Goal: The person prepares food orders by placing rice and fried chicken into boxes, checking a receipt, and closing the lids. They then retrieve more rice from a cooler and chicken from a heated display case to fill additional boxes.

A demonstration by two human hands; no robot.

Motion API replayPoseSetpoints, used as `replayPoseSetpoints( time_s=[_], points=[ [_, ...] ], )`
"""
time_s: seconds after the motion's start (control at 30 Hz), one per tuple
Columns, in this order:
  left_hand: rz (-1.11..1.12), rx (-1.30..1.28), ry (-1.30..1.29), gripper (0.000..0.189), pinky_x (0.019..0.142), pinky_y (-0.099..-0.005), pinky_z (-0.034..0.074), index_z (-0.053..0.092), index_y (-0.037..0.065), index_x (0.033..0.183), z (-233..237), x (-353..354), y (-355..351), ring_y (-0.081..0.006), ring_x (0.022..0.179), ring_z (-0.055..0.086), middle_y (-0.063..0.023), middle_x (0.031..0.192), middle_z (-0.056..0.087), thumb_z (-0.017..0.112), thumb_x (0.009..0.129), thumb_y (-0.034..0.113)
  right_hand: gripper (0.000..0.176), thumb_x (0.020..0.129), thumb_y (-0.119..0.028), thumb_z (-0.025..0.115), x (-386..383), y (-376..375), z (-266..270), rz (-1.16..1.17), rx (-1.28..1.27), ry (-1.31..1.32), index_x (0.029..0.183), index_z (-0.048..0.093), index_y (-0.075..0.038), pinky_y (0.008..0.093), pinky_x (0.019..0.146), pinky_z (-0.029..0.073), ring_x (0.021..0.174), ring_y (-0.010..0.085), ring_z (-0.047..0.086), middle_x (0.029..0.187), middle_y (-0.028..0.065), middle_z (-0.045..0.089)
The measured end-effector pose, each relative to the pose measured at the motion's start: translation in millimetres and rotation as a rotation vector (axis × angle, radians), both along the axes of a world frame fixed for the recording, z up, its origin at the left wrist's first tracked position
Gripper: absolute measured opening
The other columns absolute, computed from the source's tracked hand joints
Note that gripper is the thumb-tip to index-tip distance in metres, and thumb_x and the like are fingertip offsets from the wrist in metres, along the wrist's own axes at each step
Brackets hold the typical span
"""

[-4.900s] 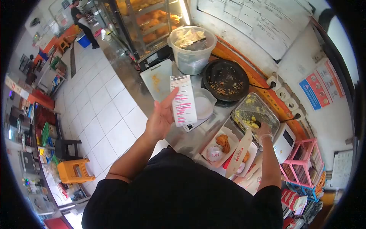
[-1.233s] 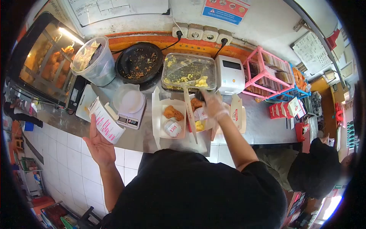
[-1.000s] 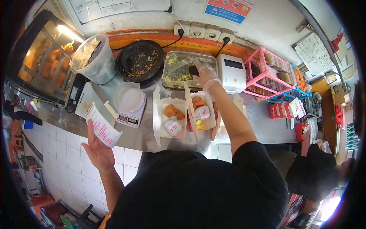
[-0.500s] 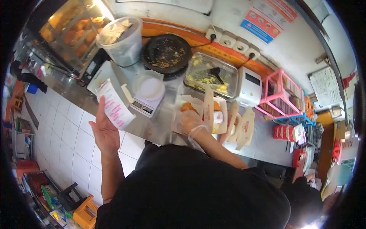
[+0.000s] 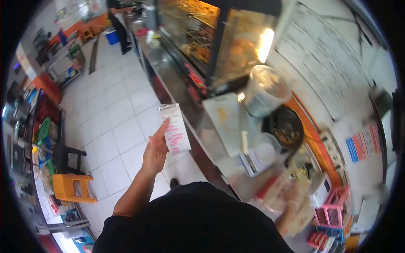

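Observation:
My left hand (image 5: 154, 155) holds up a long paper slip (image 5: 177, 134) with pink printed lines, the fingers behind and along its left edge. Below the slip is the tiled floor. At the lower right, my right hand (image 5: 290, 194), in a clear plastic glove, is over the cardboard food boxes (image 5: 270, 192) on the counter. Motion smears this hand and the boxes, so its fingers and anything in them cannot be made out. Left of the boxes stands a kitchen scale (image 5: 252, 163).
A cutting board (image 5: 222, 120) and a knife (image 5: 244, 141) lie on the counter beside a plastic tub (image 5: 263, 99) and a dark stone mortar (image 5: 284, 126). Behind is a lit display case (image 5: 242, 46). Orange stools (image 5: 71, 187) stand at left. A person (image 5: 118, 23) stands far off.
My view has swung left, bringing in more floor and the display case. The slip stays in my left hand. My right hand, earlier inside an open box at fried food, is now blurred over the boxes.

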State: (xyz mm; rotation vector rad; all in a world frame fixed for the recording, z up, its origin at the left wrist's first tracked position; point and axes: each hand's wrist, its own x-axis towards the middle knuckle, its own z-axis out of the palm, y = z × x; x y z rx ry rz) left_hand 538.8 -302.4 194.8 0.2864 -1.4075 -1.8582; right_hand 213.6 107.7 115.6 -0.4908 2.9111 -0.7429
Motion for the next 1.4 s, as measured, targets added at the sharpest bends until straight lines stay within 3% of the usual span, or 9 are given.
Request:
replayPoseSetpoints(
  time_s=[0.13,0.17,0.3,0.37,0.7,0.93,1.03,1.27,1.4],
  points=[
    [0.129,-0.054,-0.151,0.073,0.093,-0.0304,0.040,0.021,-0.001,0.143,-14.2,79.4,-85.8,-0.0214,0.125,0.039,-0.0140,0.140,0.036,0.024,0.095,0.054,0.052,0.079,-0.007,0.063,39.4,-115.9,114.0,0.003,-0.714,0.161,0.127,0.043,-0.005,0.0278,0.062,0.049,0.069,0.0137,0.055,0.084,0.0062,0.056],
    [0.177,-0.027,-0.125,0.065,0.093,-0.0313,0.041,0.022,-0.001,0.142,-10.8,92.5,-103.3,-0.0214,0.125,0.038,-0.0152,0.140,0.036,0.031,0.097,0.045,0.055,0.082,-0.008,0.063,57.3,-162.2,146.1,-0.033,-0.626,0.167,0.131,0.040,-0.006,0.0288,0.079,0.047,0.090,0.0144,0.054,0.104,0.0079,0.054],
    [0.239,-0.214,-0.198,0.059,0.098,-0.0337,0.037,0.021,0.001,0.144,-13.8,124.0,-165.7,-0.0221,0.129,0.034,-0.0157,0.143,0.031,0.044,0.096,0.027,0.071,0.076,-0.016,0.072,97.6,-312.3,172.4,0.382,-0.932,0.008,0.136,0.035,-0.006,0.0278,0.085,0.044,0.103,0.0154,0.049,0.121,0.0091,0.047],
    [0.257,-0.255,-0.194,0.058,0.098,-0.0333,0.037,0.021,0.001,0.143,-9.9,124.3,-198.8,-0.0222,0.129,0.034,-0.0154,0.143,0.031,0.045,0.095,0.024,0.082,0.069,-0.002,0.073,107.8,-378.5,163.5,0.476,-1.059,-0.144,0.138,0.030,-0.007,0.0231,0.062,0.048,0.082,0.0118,0.052,0.107,0.0056,0.053],
    [0.382,-0.438,-0.567,0.068,0.083,-0.0299,0.046,0.024,0.007,0.144,-56.7,74.9,-468.0,-0.0222,0.120,0.046,-0.0179,0.140,0.037,0.058,0.086,0.007,0.084,0.065,0.005,0.075,74.9,-683.8,-26.7,0.649,-0.977,-0.574,0.136,0.031,-0.007,0.0360,0.094,0.043,0.103,0.0193,0.051,0.111,0.0091,0.052],
    [0.432,-0.614,-0.687,0.069,0.091,-0.0348,0.044,0.024,0.001,0.141,24.0,1.8,-717.1,-0.0312,0.118,0.049,-0.0239,0.135,0.040,0.063,0.084,0.009,0.082,0.072,0.000,0.073,65.1,-957.8,3.0,0.791,-0.952,-0.999,0.137,0.023,-0.005,0.0323,0.081,0.050,0.098,0.0187,0.054,0.112,0.0136,0.049],
    [0.655,-1.097,-0.732,0.073,0.095,-0.0382,0.041,0.026,-0.007,0.137,48.3,-20.2,-810.3,-0.0449,0.117,0.046,-0.0335,0.128,0.042,0.067,0.080,0.015,0.081,0.073,-0.001,0.072,61.7,-1052.8,41.7,0.909,-0.915,-0.963,0.138,0.022,-0.004,0.0315,0.084,0.049,0.099,0.0189,0.053,0.114,0.0137,0.048],
    [0.793,-1.167,-0.788,0.073,0.090,-0.0415,0.044,0.031,-0.011,0.133,18.1,-68.0,-1038.0,-0.0448,0.112,0.050,-0.0341,0.127,0.043,0.068,0.078,0.021,0.081,0.074,-0.004,0.072,40.0,-1232.0,44.3,1.014,-0.898,-0.819,0.138,0.023,-0.005,0.0335,0.088,0.045,0.103,0.0194,0.051,0.116,0.0126,0.046],
    [0.689,-1.286,-0.653,0.078,0.092,-0.0411,0.042,0.032,-0.009,0.133,24.3,-140.0,-1244.0,-0.0417,0.114,0.048,-0.0291,0.133,0.040,0.069,0.077,0.032,0.085,0.070,-0.007,0.075,28.0,-1322.0,32.1,0.767,-0.988,-0.947,0.137,0.024,-0.004,0.0355,0.092,0.042,0.107,0.0211,0.048,0.115,0.0124,0.046]
  ],
)
